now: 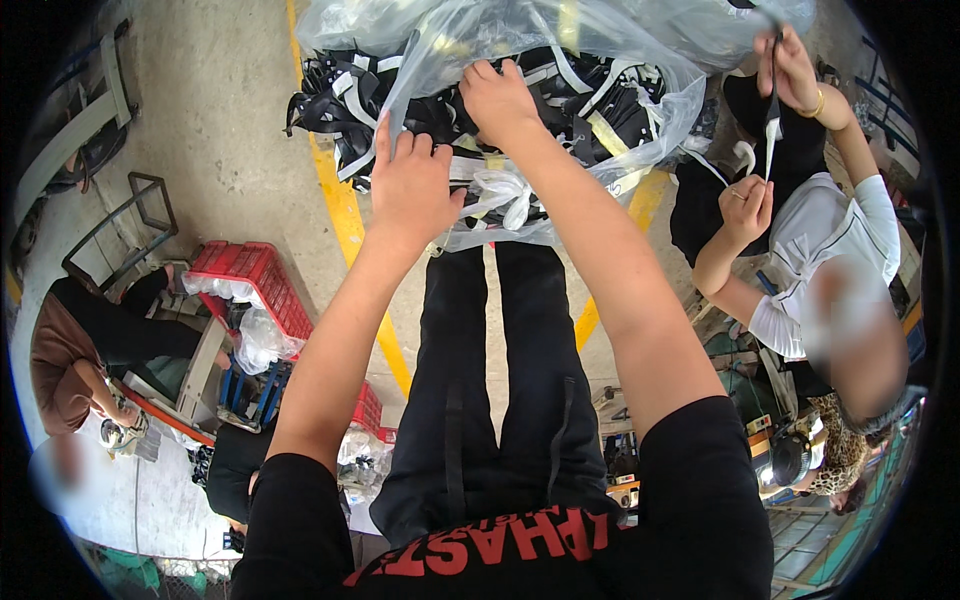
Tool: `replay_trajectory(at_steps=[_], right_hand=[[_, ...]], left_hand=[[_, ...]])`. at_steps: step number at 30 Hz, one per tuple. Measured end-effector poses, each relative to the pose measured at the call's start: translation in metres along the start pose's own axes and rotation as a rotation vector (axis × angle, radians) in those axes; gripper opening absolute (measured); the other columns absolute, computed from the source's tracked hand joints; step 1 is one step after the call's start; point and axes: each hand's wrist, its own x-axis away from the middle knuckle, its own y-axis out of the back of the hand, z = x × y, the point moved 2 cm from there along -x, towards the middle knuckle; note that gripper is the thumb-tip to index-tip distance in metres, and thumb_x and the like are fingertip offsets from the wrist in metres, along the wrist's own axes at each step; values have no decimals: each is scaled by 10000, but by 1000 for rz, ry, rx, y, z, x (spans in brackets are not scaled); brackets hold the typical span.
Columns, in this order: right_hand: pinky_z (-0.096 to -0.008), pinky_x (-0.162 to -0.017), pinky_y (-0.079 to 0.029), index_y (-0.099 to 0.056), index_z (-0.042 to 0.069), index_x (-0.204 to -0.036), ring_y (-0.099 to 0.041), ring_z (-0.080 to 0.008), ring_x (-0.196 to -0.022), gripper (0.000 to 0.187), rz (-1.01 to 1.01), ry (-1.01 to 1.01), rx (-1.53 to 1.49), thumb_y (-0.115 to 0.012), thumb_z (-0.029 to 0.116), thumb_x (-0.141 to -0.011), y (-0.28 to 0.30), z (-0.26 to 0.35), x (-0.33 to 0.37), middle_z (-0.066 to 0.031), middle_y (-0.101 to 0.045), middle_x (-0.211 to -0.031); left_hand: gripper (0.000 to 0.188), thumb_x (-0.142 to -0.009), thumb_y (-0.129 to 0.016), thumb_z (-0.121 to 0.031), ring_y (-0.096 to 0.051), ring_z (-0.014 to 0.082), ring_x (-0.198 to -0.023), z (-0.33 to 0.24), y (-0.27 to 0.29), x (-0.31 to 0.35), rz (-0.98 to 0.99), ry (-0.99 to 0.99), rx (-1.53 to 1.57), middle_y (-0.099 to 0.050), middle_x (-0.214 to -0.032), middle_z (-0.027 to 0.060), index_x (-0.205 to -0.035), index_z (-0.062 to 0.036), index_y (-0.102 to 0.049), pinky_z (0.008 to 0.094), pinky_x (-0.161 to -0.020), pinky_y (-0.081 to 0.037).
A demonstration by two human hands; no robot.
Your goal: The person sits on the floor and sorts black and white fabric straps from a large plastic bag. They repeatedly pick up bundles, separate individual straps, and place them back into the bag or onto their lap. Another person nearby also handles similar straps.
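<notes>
Black shirt (640,560) closest. Straps (630,105) ahead of both hands in clear bag (480,28), spread longest left-to-right. Right hand (500,105) nearer their middle, fingers bent, grip can't be told; left hand (415,185) unclenched, fingers apart, at bag's near-left edge.

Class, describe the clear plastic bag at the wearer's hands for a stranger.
Find the wearer's dark trousers, then look above them, across the yellow floor lines. There is the clear plastic bag, packed with black and white straps. Only this bag has the wearer's left hand and right hand over it.
</notes>
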Motion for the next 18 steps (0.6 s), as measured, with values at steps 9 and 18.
replay_trajectory(at_steps=[9,18], right_hand=[[-513,-1177,-340,-606,144,-1404,-567,-248,-1326,430,37,-131,-130,-628,156,-975,-8,7,20,-37,-681,-1322],[-456,-1202,-412,-656,110,-1346,-445,-312,-1488,415,-366,-241,-621,-603,77,-936,-11,8,95,-134,-539,-1518]], left_hand=[[391,-859,-755,-528,-221,502,-1561,11,11,-20,122,42,-169,-499,-1531,255,-1136,-262,-831,738,-1249,26],[324,-817,-801,-509,-23,498,-1618,4,24,-18,192,63,-35,-289,-1704,240,-1051,-291,-853,851,-1158,72]])
